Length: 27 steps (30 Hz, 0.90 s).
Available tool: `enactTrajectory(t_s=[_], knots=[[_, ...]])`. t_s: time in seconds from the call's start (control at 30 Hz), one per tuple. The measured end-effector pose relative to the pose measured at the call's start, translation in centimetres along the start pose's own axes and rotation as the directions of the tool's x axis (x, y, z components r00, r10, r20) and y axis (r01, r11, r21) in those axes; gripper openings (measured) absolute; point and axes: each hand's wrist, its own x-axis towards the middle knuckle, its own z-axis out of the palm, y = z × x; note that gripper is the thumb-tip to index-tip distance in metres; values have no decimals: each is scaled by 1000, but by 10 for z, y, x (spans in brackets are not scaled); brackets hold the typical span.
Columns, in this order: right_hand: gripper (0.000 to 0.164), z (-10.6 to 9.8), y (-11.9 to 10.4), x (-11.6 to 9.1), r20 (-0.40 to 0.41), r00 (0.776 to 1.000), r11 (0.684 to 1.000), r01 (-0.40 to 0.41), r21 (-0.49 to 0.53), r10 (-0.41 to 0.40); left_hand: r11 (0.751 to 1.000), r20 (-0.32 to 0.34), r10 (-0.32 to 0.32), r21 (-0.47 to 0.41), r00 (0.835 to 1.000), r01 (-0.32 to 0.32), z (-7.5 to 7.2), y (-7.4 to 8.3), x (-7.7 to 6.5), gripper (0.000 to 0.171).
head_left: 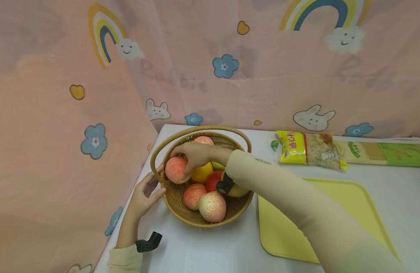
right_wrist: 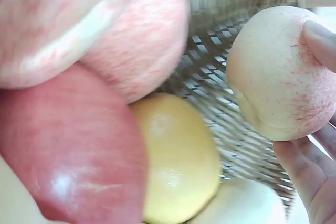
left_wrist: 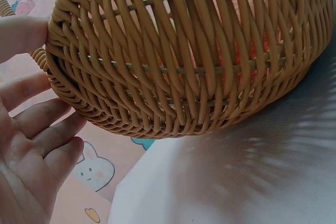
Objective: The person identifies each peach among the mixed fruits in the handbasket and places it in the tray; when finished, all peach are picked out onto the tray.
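Observation:
A woven wicker basket (head_left: 203, 225) with an arched handle (head_left: 210, 128) holds several fruits. Inside its left part, my right hand (head_left: 197, 153) grips a pink peach (head_left: 176, 170), with thumb and fingers around it; the right wrist view shows this peach (right_wrist: 278, 72) against the basket wall. My left hand (head_left: 141, 197) holds the basket's left rim near the foot of the handle, thumb and fingertips at the weave (left_wrist: 173, 51). Close by lie an orange (head_left: 200, 173), a red apple (head_left: 213, 181) and more peaches (head_left: 212, 206). My right sleeve hides part of the basket's right side.
Right of the basket lies a yellow tray (head_left: 342, 189), partly under my right forearm. Behind it are a yellow pasta bag (head_left: 310, 149), a long green-and-beige packet (head_left: 387, 153) and a green lollipop (head_left: 274, 144). A printed pink cloth (head_left: 203, 87) hangs behind the white table (head_left: 196, 250).

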Motion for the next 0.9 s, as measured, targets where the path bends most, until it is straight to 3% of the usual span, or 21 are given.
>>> enactTrajectory(t_s=[0.2,0.37,0.6,0.77,0.9], knots=[[64,-11,-11,-27,-67,997,993,49,112,-41,1000,10,19,-17,1000,-19,0,1,1,62],[67,-15,-16,-62,-127,988,956,115,270,-83,1000,1,15,-3,1000,-15,1,4,1,60],[73,-7,-14,-115,-299,946,906,234,353,-128,1000,-8,19,-14,1000,-19,1,4,1,60],[74,3,-4,-158,-380,919,852,278,444,-101,1000,-5,22,-23,1000,-22,2,6,1,61],[75,11,12,-193,-434,898,838,289,462,-70,999,-10,29,-23,1000,-30,3,7,1,61]])
